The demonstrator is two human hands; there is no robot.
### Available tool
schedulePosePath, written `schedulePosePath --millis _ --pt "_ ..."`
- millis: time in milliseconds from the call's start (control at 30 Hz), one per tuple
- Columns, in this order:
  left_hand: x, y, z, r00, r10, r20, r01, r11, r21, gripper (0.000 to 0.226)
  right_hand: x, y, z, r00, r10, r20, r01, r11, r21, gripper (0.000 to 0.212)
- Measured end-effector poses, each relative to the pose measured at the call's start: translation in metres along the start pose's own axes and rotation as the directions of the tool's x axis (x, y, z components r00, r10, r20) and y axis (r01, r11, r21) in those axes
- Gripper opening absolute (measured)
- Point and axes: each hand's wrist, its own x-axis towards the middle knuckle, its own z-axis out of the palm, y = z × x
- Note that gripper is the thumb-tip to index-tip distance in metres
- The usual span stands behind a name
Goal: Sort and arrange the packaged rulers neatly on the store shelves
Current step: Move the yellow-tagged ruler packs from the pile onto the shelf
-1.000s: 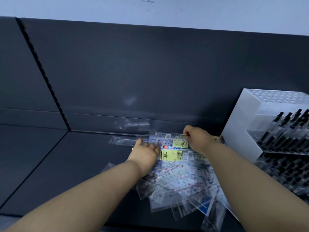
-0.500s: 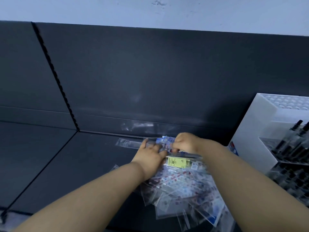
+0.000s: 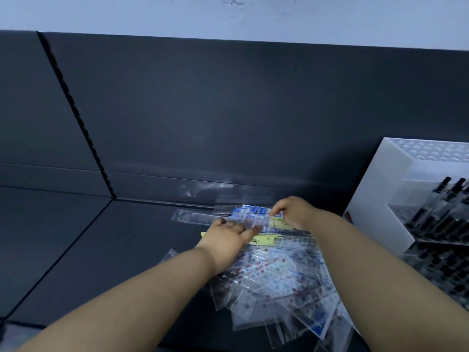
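Pinching one packaged ruler [image 3: 250, 216] mid-frame in right hand [image 3: 291, 212], steadying with flat-fingered left hand [image 3: 224, 240]. Barely begun, with jumbled ruler heap [image 3: 279, 280] lower right unsorted.

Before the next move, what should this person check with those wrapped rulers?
1. Right hand pinches the clear-sleeved ruler with blue and yellow labels: ok.
2. Left hand lies on the packets with straight fingers: ok.
3. Loose pile of clear ruler packets squared up: not ok, fanned out crooked.
4. Bare room on the dark shelf leftward: ok.
5. White plastic pen rack apart from both hands: ok.
6. Same ruler type sorted together: cannot tell, labels blurred.
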Motion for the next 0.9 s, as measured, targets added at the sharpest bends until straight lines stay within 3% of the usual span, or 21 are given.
schedulePosePath --millis 167,333,600,733,900 --pt "-0.002 -0.001 -0.001 1.000 -0.021 -0.009 0.021 0.999 -0.040 0.075 0.006 0.012 0.002 0.995 0.096 0.007 -0.092 0.968 -0.232 0.025" --pt "0.001 -0.003 -0.004 1.000 -0.024 -0.015 0.023 0.999 -0.025 0.079 0.003 0.012 0.000 0.991 0.137 -0.007 -0.133 0.945 -0.298 0.024" --pt "0.008 -0.003 -0.003 0.999 -0.027 -0.031 0.026 1.000 -0.006 0.083 -0.003 0.008 -0.006 0.986 0.165 0.017 -0.163 0.983 -0.082 0.027" --pt "0.009 -0.003 0.000 0.998 -0.035 -0.046 0.033 0.998 -0.047 0.082 -0.008 0.008 -0.014 0.991 0.134 0.017 -0.135 0.983 0.127 0.010" --pt "0.007 -0.003 -0.004 0.999 -0.044 -0.011 0.043 0.996 -0.075 0.078 -0.015 0.011 -0.021 0.985 0.014 -0.172 0.003 0.995 0.100 0.018"
